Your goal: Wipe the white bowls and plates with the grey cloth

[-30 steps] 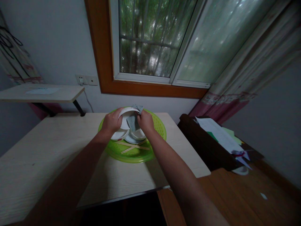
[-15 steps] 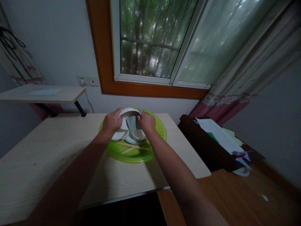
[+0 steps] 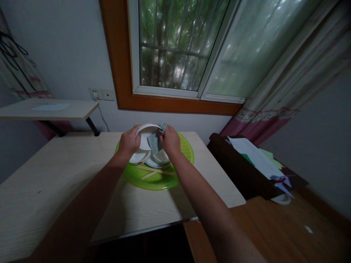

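So the white bowl [image 3: 144,141] is up between both hands, over the back part of a round green tray [image 3: 157,184], tipped so its inside faces the person. Left hand [image 3: 130,141] has it by the left edge, fingers closed on the rim. Right hand [image 3: 170,140] is over at the right edge with fingers pinching a gray cloth [image 3: 154,142] around the rim: one bit bunches up at the top by the knuckles, the rest hangs down in front of the bowl's inside (can't make out each right finger tbh, the back of the hand covers most of them).

Below that, on the tray, there's a white dish [image 3: 138,157] on the left with a small red mark near its rim, and another white bowl, the lower bowl [image 3: 162,157], on the right, partly hidden by the right hand and wrist. A pale plate [image 3: 153,163] peeks out between those two. Nearer the person, some light wooden chopsticks [image 3: 156,170] lie crossed on the tray.

The tray sits on a pale wood table [image 3: 71,160], towards its right end. Small raised shelf [image 3: 55,109] at the back left, window [image 3: 175,47] behind, and papers [image 3: 255,157] piled on something dark brown off to the right
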Motion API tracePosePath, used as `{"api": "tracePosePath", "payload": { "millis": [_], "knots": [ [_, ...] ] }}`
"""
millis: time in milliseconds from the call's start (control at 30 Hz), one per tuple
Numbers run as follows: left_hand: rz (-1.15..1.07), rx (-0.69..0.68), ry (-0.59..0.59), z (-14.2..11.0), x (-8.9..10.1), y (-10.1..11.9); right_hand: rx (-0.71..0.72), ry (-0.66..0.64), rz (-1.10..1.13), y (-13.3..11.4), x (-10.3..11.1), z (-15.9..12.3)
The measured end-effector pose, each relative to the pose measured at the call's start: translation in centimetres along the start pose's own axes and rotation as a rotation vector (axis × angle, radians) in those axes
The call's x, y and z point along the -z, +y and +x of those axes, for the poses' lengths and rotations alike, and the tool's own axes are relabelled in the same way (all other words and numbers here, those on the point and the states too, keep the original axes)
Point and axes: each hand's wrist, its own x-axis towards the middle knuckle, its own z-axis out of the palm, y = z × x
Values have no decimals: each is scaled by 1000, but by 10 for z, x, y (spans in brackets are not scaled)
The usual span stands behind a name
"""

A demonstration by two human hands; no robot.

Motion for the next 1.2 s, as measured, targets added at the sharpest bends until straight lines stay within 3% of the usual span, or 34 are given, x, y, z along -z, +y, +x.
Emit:
{"api": "tracePosePath", "payload": {
  "millis": [167,300,600,867,1200],
  "knots": [
    [15,-21,-27,-1,1,1,137,8,160,4,-5,2],
    [22,-69,-60,-2,2,2,158,-29,268,6,-7,1],
    [73,-110,-69,-3,0,3,57,-79,260,7,-10,4],
    [47,-148,-34,-4,3,3,-41,-107,142,-3,1,4],
    [36,-109,-29,-4,3,2,-135,-156,14,-5,7,2]
  ]
}}
